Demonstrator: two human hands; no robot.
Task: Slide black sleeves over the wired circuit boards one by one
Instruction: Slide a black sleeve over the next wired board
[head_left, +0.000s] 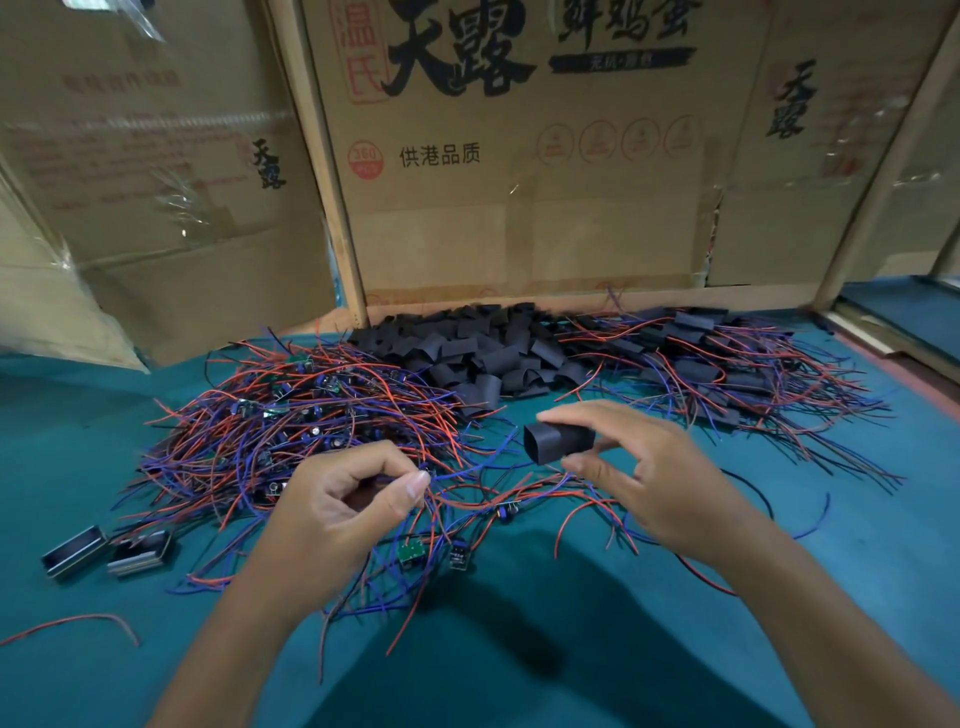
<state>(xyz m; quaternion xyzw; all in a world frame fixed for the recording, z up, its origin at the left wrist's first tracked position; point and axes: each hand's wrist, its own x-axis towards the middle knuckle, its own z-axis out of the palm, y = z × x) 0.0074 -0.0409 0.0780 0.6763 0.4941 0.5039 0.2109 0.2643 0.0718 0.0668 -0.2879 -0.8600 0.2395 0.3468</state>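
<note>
- Whatever the left hand pinches is mostly hidden behind its curled fingers; only wires trail out, so the board itself cannot be made out.
- The far end of the black sleeve disappears behind the right hand.
- Both forearms run off the bottom edge.
- Boards buried in the wire pile are too tangled to count.
- The cardboard boxes are cut off at the top, their small print blurred.
</note>
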